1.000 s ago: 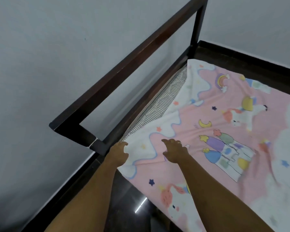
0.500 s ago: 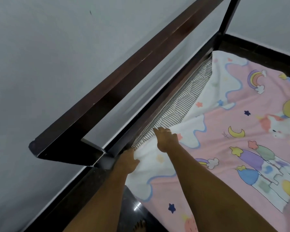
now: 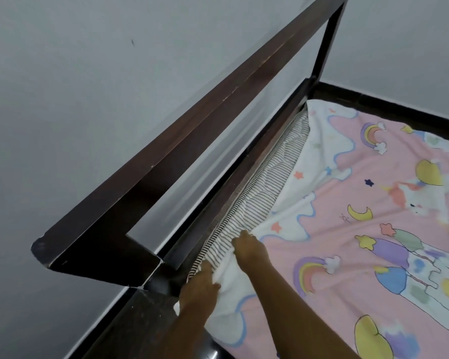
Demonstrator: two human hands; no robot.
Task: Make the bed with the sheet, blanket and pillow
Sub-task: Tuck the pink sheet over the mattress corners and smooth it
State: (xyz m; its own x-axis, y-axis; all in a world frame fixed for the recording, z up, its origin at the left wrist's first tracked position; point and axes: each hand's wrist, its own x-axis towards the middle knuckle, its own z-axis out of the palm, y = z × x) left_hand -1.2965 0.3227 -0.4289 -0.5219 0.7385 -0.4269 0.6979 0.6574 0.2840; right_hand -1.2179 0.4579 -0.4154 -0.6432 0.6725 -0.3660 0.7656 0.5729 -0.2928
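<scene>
Because the sheet is light and limp, take its hem, where your left hand bunches the near corner and your right hand seems to pinch it with curled fingers.

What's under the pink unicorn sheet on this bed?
A grey-striped mattress shows as a bare strip beside the dark wooden frame, where the sheet falls short. The rest of it is covered by the sheet and cannot be seen.
</scene>
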